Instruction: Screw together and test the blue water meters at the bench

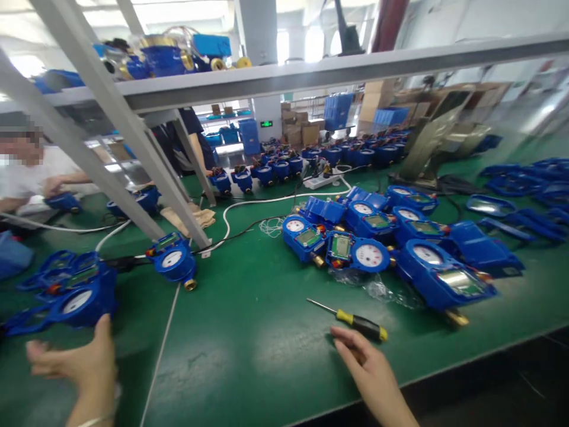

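Observation:
My left hand [82, 365] is at the lower left, thumb up and fingers stretched out. Its thumb tip is at the lower edge of a blue water meter [84, 296] with a white round dial; whether they touch I cannot tell. My right hand [367, 365] hovers low over the green table, its fingers loosely bent and apart, with nothing visible in them. Just beyond it lies a screwdriver [355, 323] with a black and yellow handle, its tip pointing left. Another water meter [173, 261] with a brass fitting stands between the hands, farther back.
Several blue water meters [368, 258] are grouped at right on clear plastic [377, 287]. Blue covers [491, 206] lie at far right. A metal frame post [171, 178] rises at left. A white cable [226, 216] crosses the table [222, 362]. A co-worker [40, 178] sits far left.

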`<state>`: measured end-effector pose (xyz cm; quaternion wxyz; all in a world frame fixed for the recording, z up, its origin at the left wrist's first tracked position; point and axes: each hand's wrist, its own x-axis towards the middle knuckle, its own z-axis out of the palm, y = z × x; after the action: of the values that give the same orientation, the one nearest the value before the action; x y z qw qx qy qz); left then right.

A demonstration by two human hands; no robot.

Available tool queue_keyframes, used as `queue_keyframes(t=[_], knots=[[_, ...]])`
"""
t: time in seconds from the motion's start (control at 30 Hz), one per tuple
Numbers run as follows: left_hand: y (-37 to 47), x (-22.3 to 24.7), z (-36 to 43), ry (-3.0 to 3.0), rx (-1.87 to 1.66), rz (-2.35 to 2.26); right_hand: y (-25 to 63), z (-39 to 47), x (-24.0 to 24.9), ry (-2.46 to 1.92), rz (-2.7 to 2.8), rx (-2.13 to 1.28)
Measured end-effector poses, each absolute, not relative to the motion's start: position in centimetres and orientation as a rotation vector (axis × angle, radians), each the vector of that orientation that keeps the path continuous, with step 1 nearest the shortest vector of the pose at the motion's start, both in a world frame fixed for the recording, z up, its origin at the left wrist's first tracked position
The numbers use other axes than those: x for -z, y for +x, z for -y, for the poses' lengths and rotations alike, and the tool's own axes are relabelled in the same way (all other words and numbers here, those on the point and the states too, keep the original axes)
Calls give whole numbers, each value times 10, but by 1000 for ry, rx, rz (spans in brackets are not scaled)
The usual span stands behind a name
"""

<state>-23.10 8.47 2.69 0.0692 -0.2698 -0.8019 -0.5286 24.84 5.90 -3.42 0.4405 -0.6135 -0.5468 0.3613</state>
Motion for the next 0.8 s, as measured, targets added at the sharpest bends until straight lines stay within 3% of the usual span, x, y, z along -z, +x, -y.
queue_keyframes(t=[0.07, 0.2, 0.47, 0.63, 0.8], knots=[[-207, -18, -86, -822, 1779, 2191, 247, -64, 38, -1499, 1495, -757], [-141, -6, -120, -1368, 1808, 2140, 249, -76, 41, -1214, 1829, -394], [-11, -29, -284, -2350, 1783, 2152, 254, -68, 41, -1118, 1899, -112], [48, -52, -376, -2852, 1467, 2194, 246, -69, 41, -1084, 1889, -121], [56, -58, -383, -3215, 916, 2260, 249, -69, 46, -1064, 1862, -186]])
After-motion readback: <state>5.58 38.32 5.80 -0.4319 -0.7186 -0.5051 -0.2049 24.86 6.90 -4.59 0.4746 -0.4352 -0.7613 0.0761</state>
